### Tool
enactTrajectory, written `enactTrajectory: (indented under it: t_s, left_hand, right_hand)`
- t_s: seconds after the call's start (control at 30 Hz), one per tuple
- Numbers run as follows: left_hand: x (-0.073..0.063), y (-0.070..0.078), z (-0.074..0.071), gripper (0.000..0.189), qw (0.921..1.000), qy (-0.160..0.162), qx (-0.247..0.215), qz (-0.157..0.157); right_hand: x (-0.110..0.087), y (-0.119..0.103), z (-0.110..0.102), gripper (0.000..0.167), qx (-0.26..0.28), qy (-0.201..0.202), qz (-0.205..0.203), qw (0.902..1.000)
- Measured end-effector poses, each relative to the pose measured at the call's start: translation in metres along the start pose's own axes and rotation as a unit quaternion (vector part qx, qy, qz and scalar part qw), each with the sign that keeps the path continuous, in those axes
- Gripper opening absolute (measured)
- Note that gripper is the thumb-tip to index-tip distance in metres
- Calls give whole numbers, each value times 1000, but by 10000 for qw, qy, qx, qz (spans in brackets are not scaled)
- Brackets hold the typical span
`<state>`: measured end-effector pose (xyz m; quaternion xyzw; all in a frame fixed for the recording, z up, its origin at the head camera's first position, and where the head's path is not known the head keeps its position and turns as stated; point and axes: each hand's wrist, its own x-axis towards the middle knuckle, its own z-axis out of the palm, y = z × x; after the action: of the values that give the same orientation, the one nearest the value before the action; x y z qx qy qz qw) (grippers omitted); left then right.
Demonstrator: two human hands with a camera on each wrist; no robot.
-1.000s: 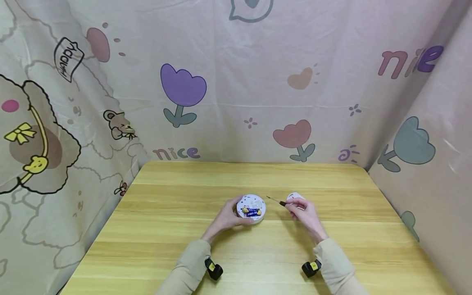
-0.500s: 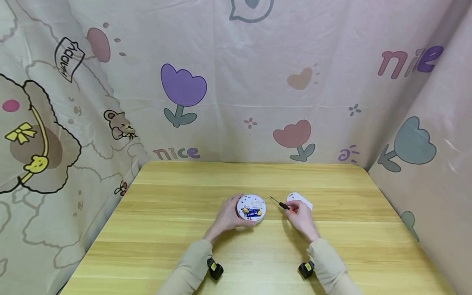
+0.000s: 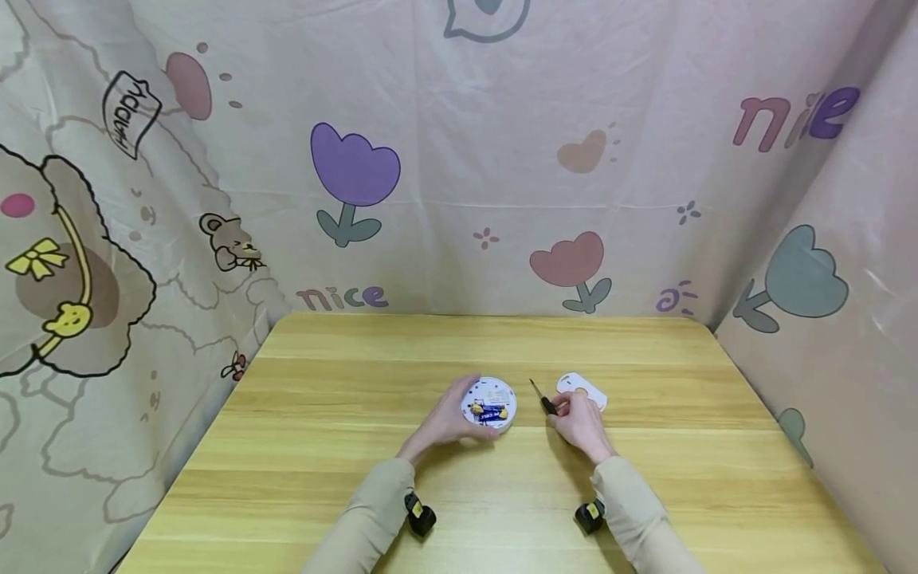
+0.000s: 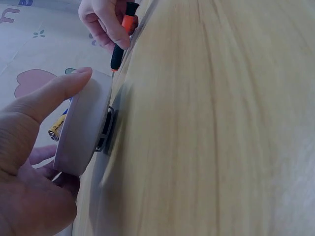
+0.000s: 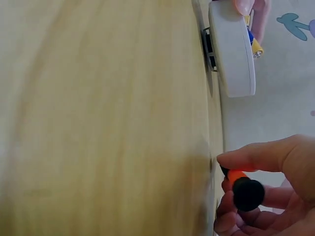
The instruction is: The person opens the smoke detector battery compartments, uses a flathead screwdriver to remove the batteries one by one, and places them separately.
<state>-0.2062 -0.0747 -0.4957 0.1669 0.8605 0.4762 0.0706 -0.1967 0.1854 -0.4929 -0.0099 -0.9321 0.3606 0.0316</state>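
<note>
My left hand (image 3: 448, 416) grips a round white device (image 3: 495, 391) from its left side, thumb on the near edge and fingers around the far edge. On its top face lie blue-and-yellow batteries (image 3: 490, 413). A dark bracket-like part (image 4: 106, 130) sticks out of its underside, close to the table. To the right, my right hand (image 3: 581, 424) holds a small screwdriver (image 3: 548, 405) with a black and orange handle (image 4: 128, 22). Its thin shaft points away from me and a little left, apart from the device. A white plate with cut-outs (image 3: 592, 391) lies just beyond my right hand.
The wooden table (image 3: 344, 375) stretches out around both hands. A patterned curtain (image 3: 459, 159) hangs along its back and both sides. A small black camera is strapped at each wrist.
My right hand has drawn slightly toward me and left, uncovering more of the white plate. The screwdriver has swung to point more directly away from me. The left hand keeps its hold.
</note>
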Motion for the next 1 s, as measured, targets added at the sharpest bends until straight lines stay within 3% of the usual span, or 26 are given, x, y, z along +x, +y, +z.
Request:
enactTrajectory:
  t_s: [0.43,0.77,0.87,1.0]
  left_hand:
    - [0,1,0,110,9998,15,-99,-148]
    - [1,1,-1,109,9996,-4,-259,-122]
    - [1,1,-1,109,9994,-11,-305,-136]
    - [1,1,-2,109,9994,-6,-315,-157]
  right_hand:
    - [3,2,0,20,-273,-219,91,9993]
    - [4,1,-2,27,-313,-273,63,9991]
    - [3,0,-1,32,-340,-146,-79,9993]
    - [2,-3,1,31,-11,130,-645,9978]
